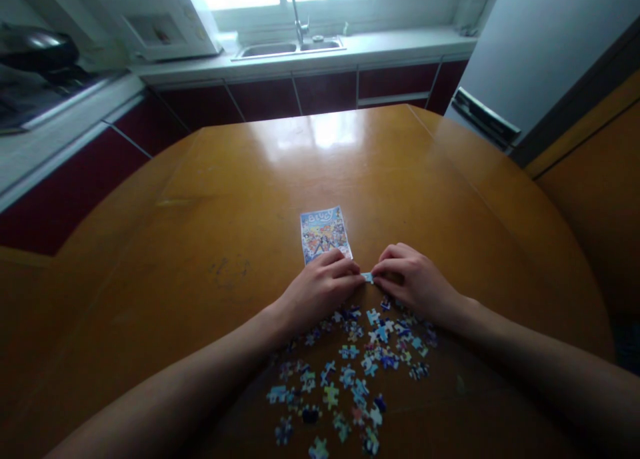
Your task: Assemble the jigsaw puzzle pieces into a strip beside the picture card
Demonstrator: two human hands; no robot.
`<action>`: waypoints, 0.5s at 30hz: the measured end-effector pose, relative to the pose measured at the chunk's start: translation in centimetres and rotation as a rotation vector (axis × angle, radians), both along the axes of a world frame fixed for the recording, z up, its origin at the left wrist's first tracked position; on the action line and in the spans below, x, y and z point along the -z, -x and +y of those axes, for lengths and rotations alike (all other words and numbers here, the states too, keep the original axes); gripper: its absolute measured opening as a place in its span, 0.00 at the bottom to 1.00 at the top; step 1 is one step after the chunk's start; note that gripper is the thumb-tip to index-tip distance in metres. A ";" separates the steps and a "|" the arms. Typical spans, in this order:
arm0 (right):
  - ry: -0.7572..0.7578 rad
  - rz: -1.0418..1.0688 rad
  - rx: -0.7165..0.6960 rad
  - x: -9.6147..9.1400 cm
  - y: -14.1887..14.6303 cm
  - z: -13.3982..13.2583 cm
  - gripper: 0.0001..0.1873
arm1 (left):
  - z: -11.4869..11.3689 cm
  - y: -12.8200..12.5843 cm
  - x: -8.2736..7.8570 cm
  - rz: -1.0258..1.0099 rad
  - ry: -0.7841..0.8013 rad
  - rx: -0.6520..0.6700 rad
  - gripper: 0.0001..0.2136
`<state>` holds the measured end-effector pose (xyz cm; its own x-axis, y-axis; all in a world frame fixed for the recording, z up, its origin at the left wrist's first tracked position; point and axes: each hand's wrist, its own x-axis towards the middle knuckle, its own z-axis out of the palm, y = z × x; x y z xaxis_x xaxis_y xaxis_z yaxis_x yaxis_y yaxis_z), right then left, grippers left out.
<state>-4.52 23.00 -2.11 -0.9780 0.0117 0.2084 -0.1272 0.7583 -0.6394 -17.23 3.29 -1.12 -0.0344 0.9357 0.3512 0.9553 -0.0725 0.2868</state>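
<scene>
Pale-blue puzzle piece (369, 278) | between left fingers (352, 281) and right fingers (385, 267) | touching both

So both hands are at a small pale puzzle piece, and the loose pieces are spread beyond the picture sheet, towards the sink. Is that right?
Not quite: the head view shows the loose pieces on the near side of the picture sheet, not beyond it. The left hand and right hand are indeed both at the small pale puzzle piece.
</scene>
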 end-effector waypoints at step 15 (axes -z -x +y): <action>0.056 -0.032 0.018 -0.3 0.2 0.3 0.02 | 0.0 0.2 0.9 -0.085 -0.065 -0.044 0.06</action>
